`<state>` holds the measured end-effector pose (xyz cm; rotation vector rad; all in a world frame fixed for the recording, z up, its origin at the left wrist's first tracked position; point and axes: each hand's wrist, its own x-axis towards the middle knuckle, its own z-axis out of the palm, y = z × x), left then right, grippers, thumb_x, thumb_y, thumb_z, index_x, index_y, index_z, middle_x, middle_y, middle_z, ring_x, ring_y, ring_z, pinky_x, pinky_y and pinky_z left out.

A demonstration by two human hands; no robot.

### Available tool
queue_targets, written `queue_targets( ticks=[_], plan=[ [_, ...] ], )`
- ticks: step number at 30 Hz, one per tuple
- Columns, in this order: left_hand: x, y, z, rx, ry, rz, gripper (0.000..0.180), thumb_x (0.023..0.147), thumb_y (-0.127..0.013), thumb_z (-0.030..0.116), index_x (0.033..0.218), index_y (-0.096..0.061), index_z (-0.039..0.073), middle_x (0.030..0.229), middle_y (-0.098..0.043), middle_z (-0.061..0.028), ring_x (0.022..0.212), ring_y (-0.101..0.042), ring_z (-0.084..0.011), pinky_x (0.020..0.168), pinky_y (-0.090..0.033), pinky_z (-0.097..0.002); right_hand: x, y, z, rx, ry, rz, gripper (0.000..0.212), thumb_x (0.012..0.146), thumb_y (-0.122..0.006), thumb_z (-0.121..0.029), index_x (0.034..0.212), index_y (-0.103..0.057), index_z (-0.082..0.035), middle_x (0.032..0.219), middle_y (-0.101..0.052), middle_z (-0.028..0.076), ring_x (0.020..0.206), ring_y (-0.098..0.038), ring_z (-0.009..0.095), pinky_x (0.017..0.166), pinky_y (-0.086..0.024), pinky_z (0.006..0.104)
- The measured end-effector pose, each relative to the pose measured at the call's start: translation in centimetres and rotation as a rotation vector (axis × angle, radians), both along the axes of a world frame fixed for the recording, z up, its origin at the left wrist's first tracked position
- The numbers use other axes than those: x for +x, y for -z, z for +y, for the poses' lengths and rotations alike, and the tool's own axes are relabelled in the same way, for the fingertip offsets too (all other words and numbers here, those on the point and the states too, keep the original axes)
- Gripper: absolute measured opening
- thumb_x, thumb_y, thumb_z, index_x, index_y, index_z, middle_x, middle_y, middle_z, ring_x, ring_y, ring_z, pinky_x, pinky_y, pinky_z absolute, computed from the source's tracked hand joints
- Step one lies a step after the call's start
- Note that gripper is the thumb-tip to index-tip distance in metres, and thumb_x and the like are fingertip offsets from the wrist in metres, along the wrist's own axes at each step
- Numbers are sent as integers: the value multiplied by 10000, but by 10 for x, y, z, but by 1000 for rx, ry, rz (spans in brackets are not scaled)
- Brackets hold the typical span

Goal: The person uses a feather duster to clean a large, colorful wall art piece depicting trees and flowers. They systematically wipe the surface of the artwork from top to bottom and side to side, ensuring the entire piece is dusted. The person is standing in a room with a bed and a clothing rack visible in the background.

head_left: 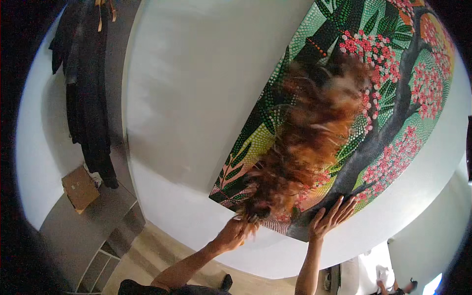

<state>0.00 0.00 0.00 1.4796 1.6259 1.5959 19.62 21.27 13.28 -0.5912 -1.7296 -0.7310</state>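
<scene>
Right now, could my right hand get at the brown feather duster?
Probably yes: your right hand is open at the lower edge of the painting, just right of the brown feather duster, with nothing visible blocking the way.

No readable text — none anywhere.

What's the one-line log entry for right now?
left hand: gripping feather duster | duster: motion-blurred, across dotted painting | right hand: open, at painting's lower edge
</scene>
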Motion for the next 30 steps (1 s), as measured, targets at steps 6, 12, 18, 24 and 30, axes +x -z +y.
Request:
queue_targets(
  ticks=[6,12,18,24,30],
  plan=[
    [13,14,4,166,-140,157,321,1070,-430,263,1182,-622,31,866,-675,-128,752,-676,-281,713,-567,-387,16,7,7,-5,19,-52,615,1070,-356,-400,1579,-354,-55,1655,-245,255,1534,-185,480,1230,-117,630],
    [4,-14,-11,252,-178,178,427,1094,-402,388,1145,-626,28,726,-602,-106,632,-597,-246,614,-507,-400,8,7,3,-13,-13,-24,594,1068,-370,-363,1570,-363,-45,1648,-256,267,1527,-196,491,1222,-125,645],
    [2,3,-8,276,-145,239,462,1022,-431,456,1121,-611,43,793,-624,-64,671,-572,-188,596,-466,-389,10,11,6,-21,-1,-32,585,1045,-409,-320,1552,-387,-26,1634,-266,296,1511,-208,527,1213,-132,656],
    [6,19,-4,37,32,-185,320,877,-567,114,1190,-591,55,973,-670,-170,890,-631,-421,817,-514,-525,13,12,5,-44,-15,3,565,1015,-423,-316,1509,-460,-44,1623,-307,278,1507,-238,514,1215,-153,656],
    [7,13,4,176,-112,-13,373,1057,-472,413,1125,-620,77,726,-592,-46,586,-554,-188,566,-481,-363,11,10,2,-43,-18,-4,559,1011,-433,-284,1515,-443,-42,1621,-304,285,1503,-247,516,1210,-158,668]
  ],
)
